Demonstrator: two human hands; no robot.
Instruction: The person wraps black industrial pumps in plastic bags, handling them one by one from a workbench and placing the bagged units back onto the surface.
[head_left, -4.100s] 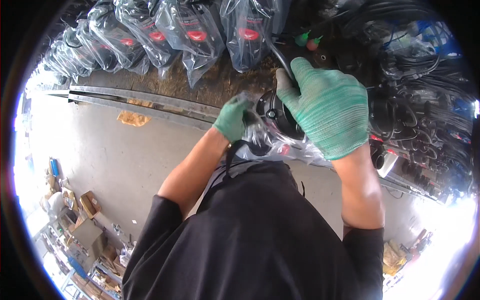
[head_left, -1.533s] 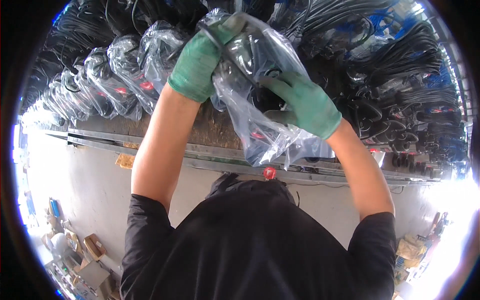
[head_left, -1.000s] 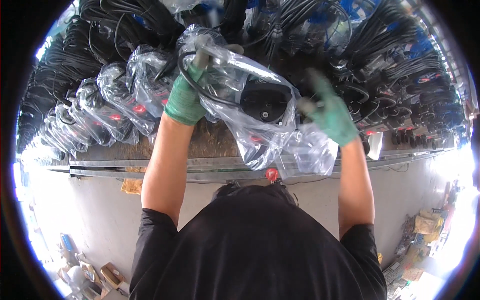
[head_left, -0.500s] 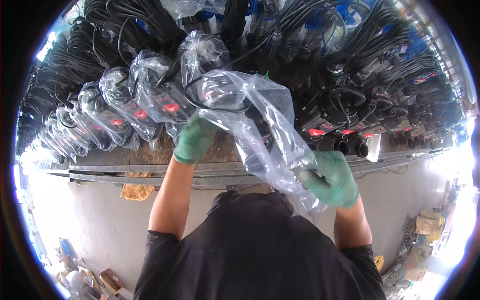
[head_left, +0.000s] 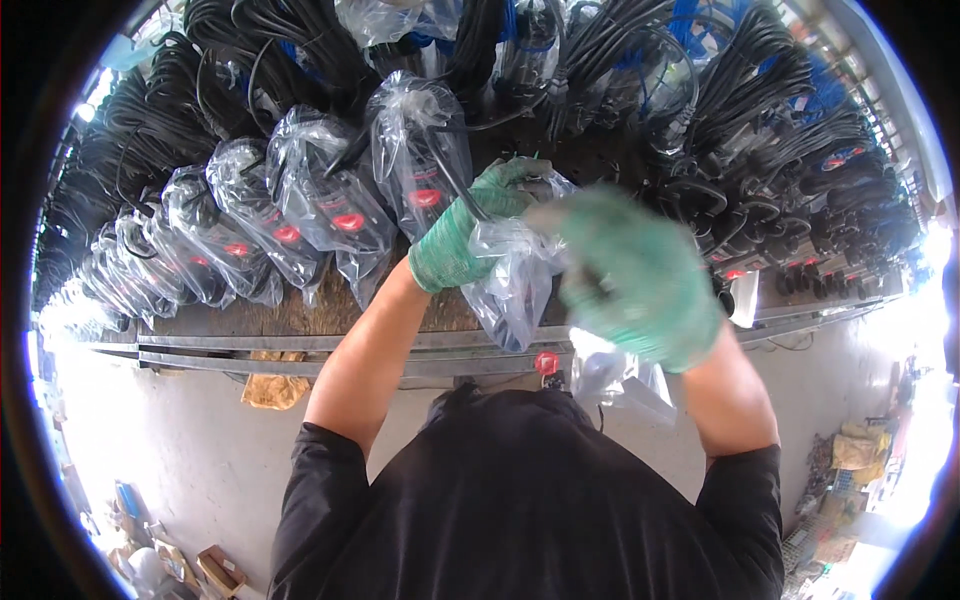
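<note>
In a green work glove, my left hand (head_left: 470,232) is closed around the gathered part of a clear plastic bag (head_left: 508,295), beside a black cable (head_left: 455,180). The bag hangs down over the bench's front edge, and what it holds is mostly hidden. My right hand (head_left: 640,285), also gloved in green, is close to the bag's gathered part on its right side. Motion smears its fingers, so their grip cannot be made out. Just left of my left hand stands a bagged black device (head_left: 423,165) with a red mark.
A row of bagged devices (head_left: 335,190) runs left along the wooden bench (head_left: 240,318). Unbagged black devices (head_left: 770,225) stand right, with coiled black cables (head_left: 750,85) behind. More clear plastic (head_left: 620,385) hangs below my right hand, near a red round part (head_left: 547,363).
My left hand has moved right and up to the bag's gathered part. My right hand has risen from the bag's lower end. The bag, spread out before, is now bunched up.
</note>
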